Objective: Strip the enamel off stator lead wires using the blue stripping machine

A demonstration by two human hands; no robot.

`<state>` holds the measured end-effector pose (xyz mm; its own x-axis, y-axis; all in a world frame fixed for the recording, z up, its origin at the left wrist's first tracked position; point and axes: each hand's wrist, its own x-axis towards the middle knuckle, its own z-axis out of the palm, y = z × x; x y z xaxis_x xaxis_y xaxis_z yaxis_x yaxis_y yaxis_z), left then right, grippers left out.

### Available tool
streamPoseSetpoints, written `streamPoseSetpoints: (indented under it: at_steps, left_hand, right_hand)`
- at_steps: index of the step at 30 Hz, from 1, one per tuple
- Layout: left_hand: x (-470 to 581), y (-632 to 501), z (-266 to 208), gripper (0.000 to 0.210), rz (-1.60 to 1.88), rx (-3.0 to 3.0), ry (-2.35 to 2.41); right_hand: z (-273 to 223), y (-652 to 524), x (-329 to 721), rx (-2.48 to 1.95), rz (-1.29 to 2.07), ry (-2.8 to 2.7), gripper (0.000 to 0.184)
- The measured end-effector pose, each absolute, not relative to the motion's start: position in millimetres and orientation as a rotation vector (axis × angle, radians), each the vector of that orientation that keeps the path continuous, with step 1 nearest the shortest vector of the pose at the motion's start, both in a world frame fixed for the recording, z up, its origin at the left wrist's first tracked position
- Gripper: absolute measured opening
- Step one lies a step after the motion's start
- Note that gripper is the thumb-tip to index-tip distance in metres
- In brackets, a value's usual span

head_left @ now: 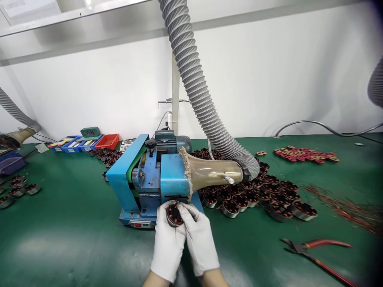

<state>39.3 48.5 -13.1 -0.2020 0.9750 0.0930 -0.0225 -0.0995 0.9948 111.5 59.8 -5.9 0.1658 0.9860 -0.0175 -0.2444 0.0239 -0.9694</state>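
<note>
My left hand (167, 245), in a white glove, is closed around a round motor stator (174, 215) with a metal rim and dark, copper-wound inside. My right hand (200, 235), also gloved, has its thumb and fingers pinched together at the stator's right edge, where thin wires show and hang down between the hands. Both hands are right at the front of a blue belt-driven machine (175, 175), just below its slotted housing. The glove fingers hide part of the stator and the exact wire ends.
A tan funnel (214, 175) joins the machine to a grey hose (194, 67). Many stators (278, 211) lie at right, beside loose copper wires (344, 207). Red-handled cutting pliers (301, 249) rest front right. Red rings (305, 154) and small bins (83, 144) stand farther back.
</note>
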Motion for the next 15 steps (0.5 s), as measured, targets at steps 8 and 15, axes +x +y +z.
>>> streamPoseSetpoints:
  at_steps: [8,15]
  left_hand:
    - [40.4,54.1,-14.3,0.038,1.477,1.144,1.272]
    - [42.6,55.7,-6.7,0.039,1.469,1.123,1.305]
  right_hand:
    - [-4.2,62.0,109.6,-1.086,1.182,-0.861,0.026]
    - [-1.3,64.9,109.1,-1.089,1.189,-0.827,0.029]
